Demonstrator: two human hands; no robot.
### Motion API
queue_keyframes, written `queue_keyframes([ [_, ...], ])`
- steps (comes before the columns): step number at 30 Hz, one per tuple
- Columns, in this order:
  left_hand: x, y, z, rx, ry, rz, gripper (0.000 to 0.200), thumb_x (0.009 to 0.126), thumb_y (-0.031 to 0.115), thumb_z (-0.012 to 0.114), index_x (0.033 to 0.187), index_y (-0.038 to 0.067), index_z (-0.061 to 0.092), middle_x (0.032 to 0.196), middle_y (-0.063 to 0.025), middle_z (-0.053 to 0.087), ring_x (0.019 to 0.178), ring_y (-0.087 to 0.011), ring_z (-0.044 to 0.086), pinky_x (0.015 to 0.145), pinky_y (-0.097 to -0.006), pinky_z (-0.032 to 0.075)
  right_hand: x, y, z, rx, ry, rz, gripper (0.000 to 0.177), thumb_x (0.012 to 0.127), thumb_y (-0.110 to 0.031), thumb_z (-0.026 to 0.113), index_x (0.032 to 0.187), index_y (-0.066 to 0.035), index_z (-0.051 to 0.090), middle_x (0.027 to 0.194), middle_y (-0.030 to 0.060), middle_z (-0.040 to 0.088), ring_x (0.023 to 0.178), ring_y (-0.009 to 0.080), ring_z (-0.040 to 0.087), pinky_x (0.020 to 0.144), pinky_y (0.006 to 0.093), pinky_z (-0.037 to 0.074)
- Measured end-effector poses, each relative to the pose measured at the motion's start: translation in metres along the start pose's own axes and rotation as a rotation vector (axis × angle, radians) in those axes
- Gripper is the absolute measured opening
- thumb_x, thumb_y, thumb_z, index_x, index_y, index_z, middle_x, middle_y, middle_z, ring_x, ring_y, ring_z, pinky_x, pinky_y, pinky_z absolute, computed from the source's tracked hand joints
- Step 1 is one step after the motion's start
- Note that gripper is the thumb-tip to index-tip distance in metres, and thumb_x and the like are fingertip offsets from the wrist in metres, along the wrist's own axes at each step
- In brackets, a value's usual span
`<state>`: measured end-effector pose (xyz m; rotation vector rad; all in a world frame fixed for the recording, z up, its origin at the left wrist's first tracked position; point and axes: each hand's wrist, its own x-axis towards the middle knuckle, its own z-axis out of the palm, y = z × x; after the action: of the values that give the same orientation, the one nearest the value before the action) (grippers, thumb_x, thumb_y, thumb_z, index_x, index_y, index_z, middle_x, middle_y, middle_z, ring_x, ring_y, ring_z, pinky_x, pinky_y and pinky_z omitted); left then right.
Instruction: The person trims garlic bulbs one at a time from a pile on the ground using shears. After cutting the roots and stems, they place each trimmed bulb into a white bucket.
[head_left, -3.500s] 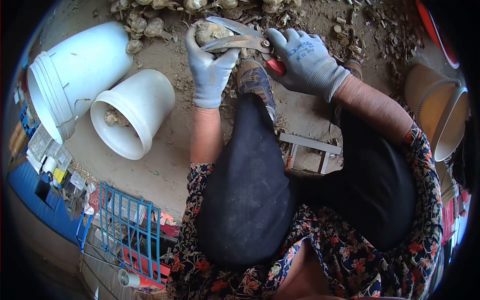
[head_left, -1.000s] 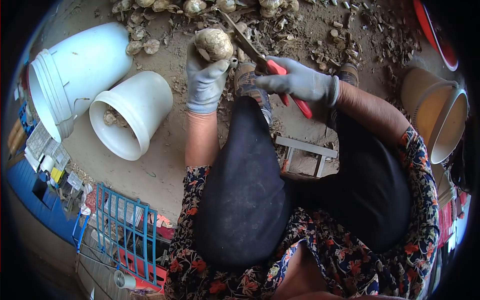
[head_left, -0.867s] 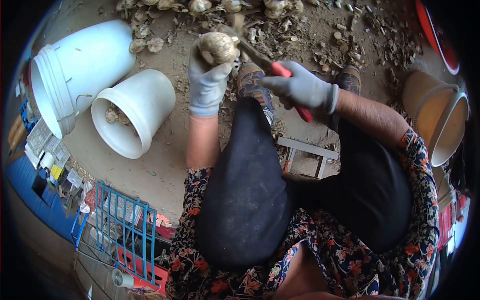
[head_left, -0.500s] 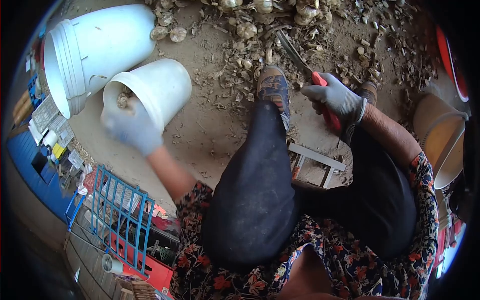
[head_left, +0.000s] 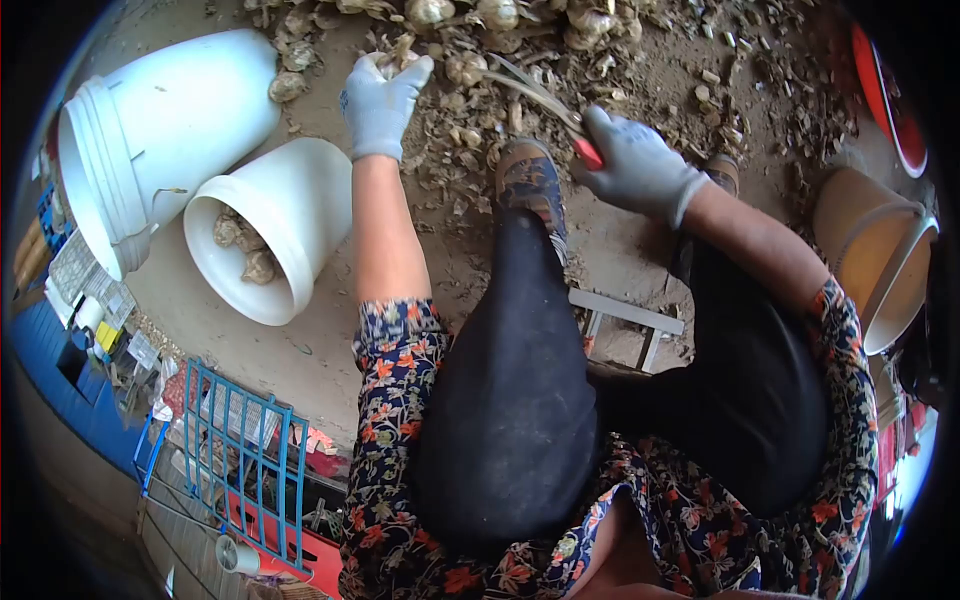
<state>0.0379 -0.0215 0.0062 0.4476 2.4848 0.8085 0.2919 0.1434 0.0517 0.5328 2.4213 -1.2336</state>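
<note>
My left hand (head_left: 383,108), in a grey-white glove, is closed on a garlic bulb (head_left: 391,66) with a short stem, at the near edge of the garlic heap. My gloved right hand (head_left: 640,165) grips red-handled shears (head_left: 545,98). Their two long blades are apart and point left, the tips near another garlic bulb (head_left: 465,69) on the ground. Left of my left arm, a white bucket (head_left: 300,200) lies on its side with a few garlic bulbs (head_left: 258,267) inside. More garlic bulbs (head_left: 497,13) are heaped along the top of the view.
Larger white nested buckets (head_left: 190,95) lie at the upper left. Dry husks and cut stems (head_left: 640,110) litter the dirt around my shoes (head_left: 530,185). At the right stand a beige bucket (head_left: 850,215) and a red basin (head_left: 880,90). A blue metal rack (head_left: 245,440) is at the lower left.
My left hand has come out of the white bucket and moved up and right to the heap, now with a garlic bulb. The shears have swung left and their blades are spread apart.
</note>
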Motion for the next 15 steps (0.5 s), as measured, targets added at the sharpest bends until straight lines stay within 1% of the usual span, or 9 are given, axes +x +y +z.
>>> queue_keyframes([
  [3, -0.034, 0.024, 0.004, -0.020, -0.077, 0.067, 0.055, 0.068, 0.026, 0.078, 0.109, -0.005, 0.059, 0.094, -0.0162, 0.069, 0.082, -0.0237, 0.067, 0.079, -0.0320, 0.051, 0.011, -0.003, 0.001, -0.086, 0.101, -0.089, 0.035, 0.083, -0.028, 0.060, 0.096, 0.000, 0.045, 0.078, 0.0255, 0.060, 0.079, 0.0427, 0.061, 0.073, 0.0483, 0.048],
  [4, -0.044, 0.038, 0.005, 0.028, -0.051, 0.120, 0.051, 0.070, 0.022, 0.077, 0.107, -0.007, 0.058, 0.090, -0.0148, 0.069, 0.078, -0.0200, 0.067, 0.074, -0.0300, 0.052, 0.012, -0.008, 0.000, -0.110, 0.144, -0.126, 0.033, 0.084, -0.027, 0.059, 0.097, 0.000, 0.046, 0.076, 0.0246, 0.060, 0.077, 0.0424, 0.061, 0.073, 0.0477, 0.049],
  [5, -0.054, 0.053, 0.005, 0.028, -0.055, 0.123, 0.051, 0.070, 0.022, 0.077, 0.107, -0.007, 0.058, 0.090, -0.0148, 0.069, 0.078, -0.0200, 0.067, 0.074, -0.0300, 0.052, 0.013, -0.013, -0.003, -0.108, 0.147, -0.121, 0.033, 0.084, -0.027, 0.059, 0.097, 0.000, 0.046, 0.076, 0.0246, 0.060, 0.077, 0.0424, 0.061, 0.073, 0.0477, 0.049],
  [7, -0.068, 0.084, 0.001, -0.013, -0.166, 0.046, 0.049, 0.070, 0.019, 0.078, 0.106, -0.007, 0.056, 0.087, -0.0146, 0.068, 0.078, -0.0146, 0.066, 0.069, -0.0254, 0.052, 0.014, -0.024, -0.018, -0.100, -0.036, -0.051, 0.033, 0.086, -0.028, 0.056, 0.100, 0.001, 0.049, 0.085, 0.0226, 0.064, 0.084, 0.0384, 0.064, 0.076, 0.0449, 0.051],
  [9, -0.066, 0.077, 0.009, -0.019, -0.173, -0.004, 0.050, 0.072, 0.017, 0.078, 0.107, -0.007, 0.053, 0.091, -0.0147, 0.067, 0.079, -0.0119, 0.065, 0.065, -0.0239, 0.052, 0.008, -0.020, -0.022, -0.120, -0.052, -0.039, 0.029, 0.086, -0.026, 0.056, 0.096, 0.001, 0.050, 0.082, 0.0215, 0.064, 0.081, 0.0380, 0.065, 0.074, 0.0453, 0.051],
  [11, -0.052, 0.037, 0.022, -0.578, -0.170, 0.053, 0.043, 0.079, 0.012, 0.071, 0.114, -0.006, 0.053, 0.101, -0.0126, 0.066, 0.085, -0.0193, 0.064, 0.078, -0.0293, 0.052, 0.000, -0.003, -0.023, -0.047, -0.044, -0.046, 0.027, 0.087, -0.025, 0.055, 0.093, 0.001, 0.051, 0.079, 0.0226, 0.064, 0.080, 0.0387, 0.064, 0.074, 0.0459, 0.051],
  [12, -0.054, 0.038, 0.014, -0.721, -0.266, 0.043, 0.043, 0.084, 0.010, 0.067, 0.122, -0.002, 0.050, 0.113, -0.0141, 0.062, 0.094, -0.0236, 0.063, 0.083, -0.0327, 0.052, -0.007, 0.004, -0.024, 0.009, 0.022, -0.033, 0.026, 0.088, -0.025, 0.055, 0.092, 0.000, 0.052, 0.076, 0.0229, 0.063, 0.077, 0.0396, 0.064, 0.073, 0.0467, 0.050],
  [13, -0.059, 0.041, 0.015, -0.721, -0.259, 0.042, 0.043, 0.084, 0.010, 0.067, 0.122, -0.002, 0.050, 0.113, -0.0141, 0.062, 0.094, -0.0236, 0.063, 0.083, -0.0327, 0.052, -0.011, 0.010, -0.027, 0.051, -0.004, 0.044, 0.028, 0.087, -0.027, 0.056, 0.095, -0.001, 0.053, 0.077, 0.0229, 0.063, 0.077, 0.0400, 0.064, 0.073, 0.0465, 0.050],
  [15, -0.071, 0.048, 0.023, -1.431, -0.308, 0.088, 0.049, 0.084, 0.014, 0.070, 0.126, 0.001, 0.048, 0.126, -0.0148, 0.056, 0.107, -0.0254, 0.059, 0.087, -0.0344, 0.051, -0.019, 0.016, -0.031, 0.028, -0.014, 0.052, 0.031, 0.086, -0.031, 0.059, 0.096, -0.002, 0.052, 0.077, 0.0216, 0.063, 0.076, 0.0385, 0.064, 0.072, 0.0457, 0.050],
])
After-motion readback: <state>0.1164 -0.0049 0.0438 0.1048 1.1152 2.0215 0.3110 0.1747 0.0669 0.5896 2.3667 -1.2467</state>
